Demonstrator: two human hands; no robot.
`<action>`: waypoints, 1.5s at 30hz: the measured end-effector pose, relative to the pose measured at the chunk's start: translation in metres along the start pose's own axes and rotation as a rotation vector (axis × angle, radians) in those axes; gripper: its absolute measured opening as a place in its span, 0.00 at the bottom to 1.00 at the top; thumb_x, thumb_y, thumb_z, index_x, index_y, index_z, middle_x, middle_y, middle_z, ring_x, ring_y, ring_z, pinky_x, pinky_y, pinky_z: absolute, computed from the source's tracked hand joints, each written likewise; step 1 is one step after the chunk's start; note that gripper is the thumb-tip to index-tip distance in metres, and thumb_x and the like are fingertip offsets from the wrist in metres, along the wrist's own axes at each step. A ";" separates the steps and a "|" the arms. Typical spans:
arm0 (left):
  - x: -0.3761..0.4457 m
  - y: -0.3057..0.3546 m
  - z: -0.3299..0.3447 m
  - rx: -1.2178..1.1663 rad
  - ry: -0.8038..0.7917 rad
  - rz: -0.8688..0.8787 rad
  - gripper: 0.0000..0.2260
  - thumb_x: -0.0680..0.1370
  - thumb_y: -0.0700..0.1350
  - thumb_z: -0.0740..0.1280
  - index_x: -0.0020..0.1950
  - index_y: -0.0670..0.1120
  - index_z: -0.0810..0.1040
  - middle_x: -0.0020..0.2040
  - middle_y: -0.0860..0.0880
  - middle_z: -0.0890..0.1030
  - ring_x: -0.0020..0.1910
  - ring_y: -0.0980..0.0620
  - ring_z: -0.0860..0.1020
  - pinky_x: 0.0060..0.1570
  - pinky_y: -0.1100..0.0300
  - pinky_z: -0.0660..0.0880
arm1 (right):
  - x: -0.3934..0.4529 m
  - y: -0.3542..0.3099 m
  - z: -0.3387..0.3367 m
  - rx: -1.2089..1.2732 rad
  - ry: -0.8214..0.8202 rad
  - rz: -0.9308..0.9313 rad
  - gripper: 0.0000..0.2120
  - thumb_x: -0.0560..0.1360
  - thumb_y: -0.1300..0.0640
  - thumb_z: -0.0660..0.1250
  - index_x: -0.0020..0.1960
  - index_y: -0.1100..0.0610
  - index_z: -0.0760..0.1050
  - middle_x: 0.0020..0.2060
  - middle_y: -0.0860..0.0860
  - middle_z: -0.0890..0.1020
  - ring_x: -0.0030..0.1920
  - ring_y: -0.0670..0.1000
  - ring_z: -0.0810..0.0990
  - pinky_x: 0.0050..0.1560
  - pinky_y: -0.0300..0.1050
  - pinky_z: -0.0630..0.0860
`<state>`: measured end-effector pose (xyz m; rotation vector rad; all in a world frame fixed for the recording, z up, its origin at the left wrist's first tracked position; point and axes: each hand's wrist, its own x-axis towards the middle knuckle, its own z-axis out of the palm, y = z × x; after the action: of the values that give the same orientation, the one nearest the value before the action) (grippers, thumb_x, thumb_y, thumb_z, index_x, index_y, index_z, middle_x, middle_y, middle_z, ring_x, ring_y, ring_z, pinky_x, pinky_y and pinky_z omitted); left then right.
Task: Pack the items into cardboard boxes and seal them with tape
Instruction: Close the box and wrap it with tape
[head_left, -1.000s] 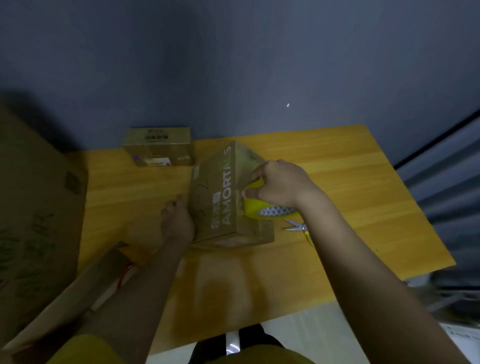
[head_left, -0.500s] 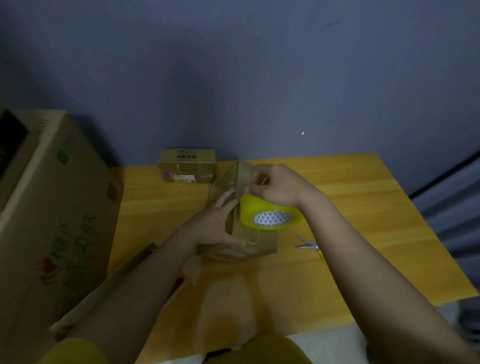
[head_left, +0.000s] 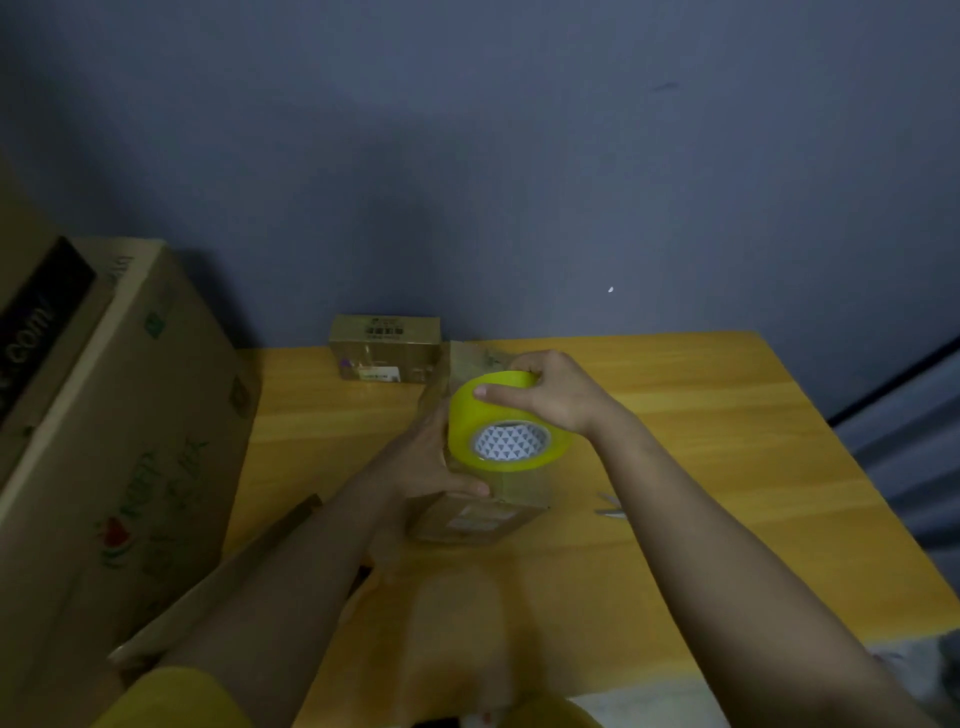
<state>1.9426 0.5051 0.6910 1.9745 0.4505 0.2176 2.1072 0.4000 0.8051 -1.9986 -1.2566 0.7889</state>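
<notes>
A large carton (head_left: 114, 441) walls the table's (head_left: 701, 467) left; bare wood lies open right, except scissors (head_left: 608, 506).

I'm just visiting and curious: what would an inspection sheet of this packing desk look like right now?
Surface: wooden table, dimly lit.
Job's things: small cardboard box mid-table; yellow tape roll against it.
Clutter: second small box at the back; scissors partly hidden; large carton on the left.
Hands: left hand holds the box; right hand grips the roll.
Cables: nothing seen.
Surroundings: blue-grey wall.
</notes>
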 end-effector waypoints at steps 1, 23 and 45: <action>-0.002 -0.005 0.002 -0.013 0.016 -0.022 0.53 0.58 0.60 0.82 0.74 0.65 0.53 0.74 0.56 0.63 0.72 0.55 0.66 0.66 0.44 0.70 | -0.001 0.002 -0.002 -0.006 -0.020 0.014 0.17 0.64 0.36 0.75 0.36 0.47 0.75 0.35 0.41 0.79 0.38 0.42 0.78 0.37 0.38 0.71; -0.033 -0.031 -0.005 0.466 -0.105 -0.334 0.58 0.55 0.81 0.62 0.75 0.63 0.34 0.69 0.70 0.28 0.76 0.57 0.38 0.73 0.45 0.39 | -0.012 0.046 -0.038 -0.776 -0.111 0.311 0.41 0.61 0.24 0.65 0.59 0.54 0.79 0.59 0.52 0.79 0.60 0.56 0.76 0.51 0.47 0.72; -0.033 -0.026 -0.006 0.370 -0.117 -0.393 0.58 0.59 0.74 0.69 0.76 0.61 0.36 0.69 0.71 0.29 0.77 0.56 0.43 0.75 0.48 0.52 | -0.001 0.106 -0.002 -0.735 -0.129 0.354 0.40 0.66 0.25 0.63 0.65 0.54 0.75 0.58 0.53 0.79 0.56 0.55 0.78 0.45 0.45 0.71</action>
<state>1.9045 0.5063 0.6714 2.1897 0.8355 -0.2461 2.1652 0.3627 0.7249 -2.8565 -1.4195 0.6764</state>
